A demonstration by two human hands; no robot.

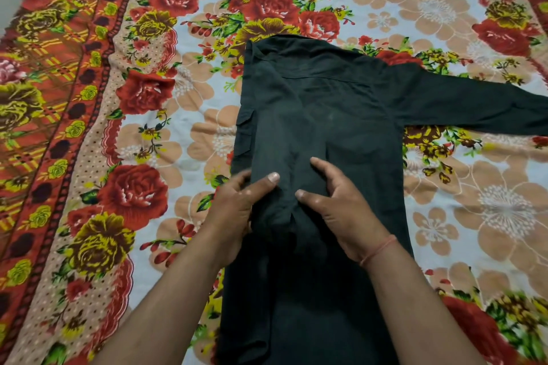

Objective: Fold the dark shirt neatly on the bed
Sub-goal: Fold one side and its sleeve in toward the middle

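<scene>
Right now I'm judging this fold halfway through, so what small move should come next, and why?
Probably reach for the right sleeve and fold it in across the dark shirt. The shirt's left side already looks folded in, with the left hand and right hand on that fabric, while the right sleeve lies spread over the floral bedsheet.

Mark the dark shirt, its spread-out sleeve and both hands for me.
dark shirt [320,104]: head view, upper back panel.
sleeve [474,107]: head view, mid-length.
left hand [237,216]: head view, back of hand.
right hand [344,210]: head view, back of hand.
</scene>
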